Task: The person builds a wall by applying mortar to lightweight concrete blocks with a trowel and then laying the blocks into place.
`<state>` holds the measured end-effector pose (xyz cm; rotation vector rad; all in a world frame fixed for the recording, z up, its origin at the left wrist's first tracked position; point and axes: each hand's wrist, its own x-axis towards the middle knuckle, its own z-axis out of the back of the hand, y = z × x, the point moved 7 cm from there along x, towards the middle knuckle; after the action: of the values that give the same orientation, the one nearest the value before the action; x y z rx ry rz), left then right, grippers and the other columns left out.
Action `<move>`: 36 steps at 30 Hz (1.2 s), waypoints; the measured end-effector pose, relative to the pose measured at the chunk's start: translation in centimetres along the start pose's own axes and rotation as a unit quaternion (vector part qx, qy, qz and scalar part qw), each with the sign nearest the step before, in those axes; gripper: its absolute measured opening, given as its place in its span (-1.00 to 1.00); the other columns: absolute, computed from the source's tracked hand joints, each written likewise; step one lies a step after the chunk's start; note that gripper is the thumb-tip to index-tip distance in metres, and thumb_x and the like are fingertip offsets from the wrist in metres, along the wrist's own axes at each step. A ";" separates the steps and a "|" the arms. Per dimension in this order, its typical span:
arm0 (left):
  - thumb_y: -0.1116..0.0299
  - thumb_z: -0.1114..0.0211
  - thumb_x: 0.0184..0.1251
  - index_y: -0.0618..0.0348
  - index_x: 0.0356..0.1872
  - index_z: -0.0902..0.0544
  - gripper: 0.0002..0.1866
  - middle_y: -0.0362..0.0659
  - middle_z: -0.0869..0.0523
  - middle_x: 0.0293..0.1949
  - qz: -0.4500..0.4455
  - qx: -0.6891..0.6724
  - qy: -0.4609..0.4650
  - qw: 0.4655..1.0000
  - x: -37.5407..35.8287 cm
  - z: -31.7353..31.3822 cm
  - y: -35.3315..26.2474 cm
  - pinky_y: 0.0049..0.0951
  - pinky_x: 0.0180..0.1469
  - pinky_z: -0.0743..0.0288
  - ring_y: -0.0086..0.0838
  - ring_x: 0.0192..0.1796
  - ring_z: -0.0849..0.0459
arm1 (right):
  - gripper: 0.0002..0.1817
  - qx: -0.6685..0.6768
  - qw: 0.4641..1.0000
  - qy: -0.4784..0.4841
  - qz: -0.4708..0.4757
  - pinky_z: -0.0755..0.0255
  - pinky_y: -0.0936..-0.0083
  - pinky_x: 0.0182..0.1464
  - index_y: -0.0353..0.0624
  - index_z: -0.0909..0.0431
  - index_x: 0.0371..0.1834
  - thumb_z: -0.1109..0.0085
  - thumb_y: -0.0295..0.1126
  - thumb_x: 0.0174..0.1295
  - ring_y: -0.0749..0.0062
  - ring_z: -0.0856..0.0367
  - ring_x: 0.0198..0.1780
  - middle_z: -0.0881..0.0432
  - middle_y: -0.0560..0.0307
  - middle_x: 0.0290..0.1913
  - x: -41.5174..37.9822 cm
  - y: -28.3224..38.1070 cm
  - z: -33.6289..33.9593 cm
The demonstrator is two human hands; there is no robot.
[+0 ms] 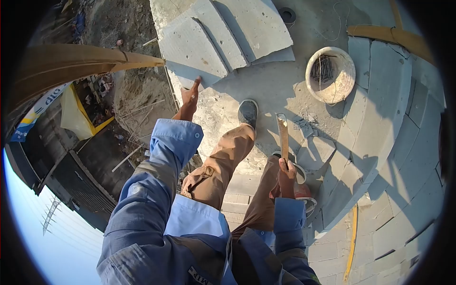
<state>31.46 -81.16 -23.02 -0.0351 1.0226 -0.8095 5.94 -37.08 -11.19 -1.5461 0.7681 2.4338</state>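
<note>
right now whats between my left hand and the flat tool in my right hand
In the head view, your left shoe on dusty concrete stands between your left hand and the flat tool.

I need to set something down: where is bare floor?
One bare patch lies between the slab stack and the white bucket; a smaller one between the left hand and the forward shoe. It is crowded around the right hand: long tool, broken block pieces, red container.

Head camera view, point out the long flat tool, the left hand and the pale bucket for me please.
Long flat tool (284, 137): head view, middle of its blade.
Left hand (190, 97): head view, back of the hand.
Pale bucket (343, 73): head view, bare inner wall.
</note>
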 end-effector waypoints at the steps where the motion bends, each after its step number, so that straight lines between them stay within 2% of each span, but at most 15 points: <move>1: -0.32 -0.54 -0.01 0.61 0.46 -0.06 0.33 0.33 -0.45 0.32 -0.001 -0.002 0.005 1.000 0.0 -0.3 0.3 -0.22 0.34 -0.37 -0.05 0.35 -0.48 | -0.55 -0.048 0.997 -0.039 0.047 -0.39 0.28 -0.41 -0.21 -0.57 -0.38 -0.19 0.02 0.39 0.20 -0.51 -0.52 -0.47 0.01 -0.59 -0.2 1.3 0.1; 5: -0.44 -0.39 0.08 0.56 0.52 0.02 0.35 0.41 -0.26 0.44 0.036 0.062 -0.029 0.997 -6.4 0.1 1.7 -0.13 0.45 -0.26 0.11 0.47 -0.34 | -0.53 -0.125 0.975 -0.077 0.169 -0.49 0.23 -0.27 -0.19 -0.59 -0.27 -0.16 0.07 0.40 0.00 -0.57 -0.41 -0.58 -0.09 -0.52 -1.6 5.9 1.2; 7: -0.32 -0.31 0.28 0.53 0.52 -0.03 0.17 0.45 -0.32 0.40 0.007 0.069 0.152 0.986 -9.8 -1.0 6.6 -0.12 0.44 -0.29 0.09 0.47 -0.36 | -0.50 -0.020 0.997 0.031 -0.061 -0.47 0.19 -0.25 -0.23 -0.57 -0.23 -0.14 0.09 0.41 -0.11 -0.57 -0.38 -0.61 -0.12 -0.49 -3.1 6.7 1.0; 8: -0.26 -0.30 0.34 0.52 0.48 -0.15 0.06 0.42 -0.39 0.37 -0.031 0.153 0.253 0.955 -15.7 -1.1 5.3 -0.13 0.44 -0.30 0.07 0.46 -0.39 | -0.46 0.023 0.998 0.036 -0.035 -0.45 0.16 -0.31 -0.27 -0.56 -0.25 -0.13 0.11 0.41 -0.10 -0.59 -0.42 -0.57 -0.10 -0.56 -3.8 7.3 1.3; 9: -0.20 -0.30 0.38 0.37 0.47 -0.27 -0.08 0.29 -0.47 0.35 -0.085 0.211 0.392 0.891 -22.0 -0.4 3.8 -0.11 0.33 -0.43 0.04 0.40 -0.47 | -0.46 0.025 0.998 0.035 -0.035 -0.45 0.16 -0.31 -0.27 -0.56 -0.25 -0.13 0.11 0.41 -0.10 -0.59 -0.42 -0.57 -0.10 -0.56 -4.3 6.4 1.8; 10: -0.15 -0.32 0.37 0.22 0.45 -0.37 -0.19 0.17 -0.50 0.35 -0.204 0.292 0.495 0.793 -28.3 0.6 0.6 -0.08 0.41 -0.35 0.13 0.41 -0.44 | -0.46 -0.038 0.999 0.008 0.015 -0.45 0.17 -0.33 -0.27 -0.57 -0.26 -0.17 0.11 0.38 0.00 -0.60 -0.46 -0.56 -0.05 -0.59 -4.9 5.5 2.8; 11: -0.09 -0.36 0.32 0.02 0.38 -0.49 -0.32 0.04 -0.53 0.34 -0.327 0.394 0.512 0.690 -31.6 2.5 2.0 -0.06 0.44 -0.30 0.08 0.40 -0.45 | -0.48 -0.084 0.993 -0.017 0.081 -0.38 0.29 -0.43 -0.25 -0.56 -0.33 -0.24 0.10 0.34 0.23 -0.52 -0.55 -0.50 0.08 -0.63 -6.0 5.6 3.7; 12: -0.07 -0.36 0.31 -0.03 0.31 -0.55 -0.38 0.01 -0.54 0.33 -0.417 0.425 0.479 0.645 -34.0 4.9 2.3 -0.07 0.44 -0.30 0.01 0.39 -0.46 | -0.49 -0.133 0.979 -0.049 0.144 -0.32 0.41 -0.54 -0.23 -0.56 -0.41 -0.31 0.08 0.30 0.45 -0.43 -0.65 -0.45 0.21 -0.67 -7.1 5.7 4.5; 13: -0.06 -0.37 0.29 -0.08 0.25 -0.61 -0.45 -0.02 -0.55 0.31 -0.503 0.450 0.441 0.592 -36.1 6.8 2.2 -0.08 0.44 -0.30 -0.07 0.39 -0.47 | -0.49 -0.131 0.980 -0.052 0.143 -0.32 0.41 -0.54 -0.23 -0.56 -0.41 -0.31 0.08 0.30 0.45 -0.43 -0.65 -0.45 0.21 -0.67 -8.7 5.7 5.4; 15: -0.04 -0.37 0.28 -0.09 0.18 -0.66 -0.50 -0.06 -0.57 0.28 -0.478 0.467 0.403 0.625 -37.3 8.8 0.8 -0.08 0.40 -0.34 -0.11 0.36 -0.49 | -0.52 -0.096 0.994 0.034 0.045 -0.46 0.30 -0.33 -0.32 -0.61 -0.37 -0.46 -0.03 0.17 0.32 -0.58 -0.51 -0.62 0.04 -0.55 -11.6 5.0 6.1; 17: -0.02 -0.38 0.27 -0.11 0.11 -0.70 -0.56 -0.10 -0.59 0.26 -0.444 0.482 0.366 0.661 -37.6 10.4 -0.4 -0.09 0.36 -0.37 -0.15 0.34 -0.52 | -0.57 -0.104 0.993 0.041 -0.023 -0.47 0.35 -0.32 -0.32 -0.59 -0.40 -0.53 -0.14 0.07 0.36 -0.57 -0.51 -0.63 0.07 -0.54 -14.3 3.8 6.8; 23: 0.15 -0.43 0.21 0.05 -0.17 -0.75 -0.73 -0.17 -0.71 -0.09 -0.353 0.387 0.403 0.750 -38.8 9.9 -1.3 -0.20 0.10 -0.50 -0.27 0.03 -0.67 | -0.65 -0.083 0.992 0.052 -0.082 -0.43 0.44 -0.34 -0.30 -0.53 -0.42 -0.50 -0.29 0.01 0.53 -0.53 -0.42 -0.63 0.16 -0.45 -18.1 2.3 5.6; 26: 0.23 -0.39 0.26 0.13 -0.24 -0.75 -0.79 -0.11 -0.72 -0.21 -0.293 0.329 0.406 0.800 -39.2 8.1 -1.0 -0.22 0.07 -0.51 -0.22 -0.04 -0.68 | -0.69 -0.154 0.984 0.078 -0.047 -0.47 0.38 -0.30 -0.31 -0.56 -0.36 -0.42 -0.29 0.02 0.38 -0.61 -0.41 -0.67 0.06 -0.44 -17.1 -0.2 5.6; 33: 0.28 -0.40 0.25 0.20 -0.25 -0.70 -0.80 -0.07 -0.72 -0.21 -0.148 0.266 0.488 0.818 -43.4 8.6 -1.6 -0.22 -0.02 -0.54 -0.17 -0.09 -0.70 | -0.69 -0.087 0.974 0.202 -0.059 -0.47 0.35 -0.30 -0.33 -0.61 -0.29 -0.37 -0.29 0.04 0.44 -0.59 -0.40 -0.66 0.01 -0.42 -19.0 5.2 10.8; 36: 0.23 -0.43 0.26 0.22 -0.25 -0.70 -0.75 -0.05 -0.73 -0.23 -0.136 0.184 0.617 0.753 -45.3 9.7 -2.1 -0.24 -0.10 -0.56 -0.20 -0.15 -0.73 | -0.64 -0.077 0.966 0.238 -0.060 -0.50 0.39 -0.24 -0.33 -0.63 -0.22 -0.40 -0.26 0.05 0.45 -0.62 -0.35 -0.70 0.04 -0.37 -19.7 6.9 13.1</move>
<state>25.72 -58.04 16.82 0.8192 2.1086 -1.3282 1.72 -33.79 12.89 -2.2096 0.5372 2.0977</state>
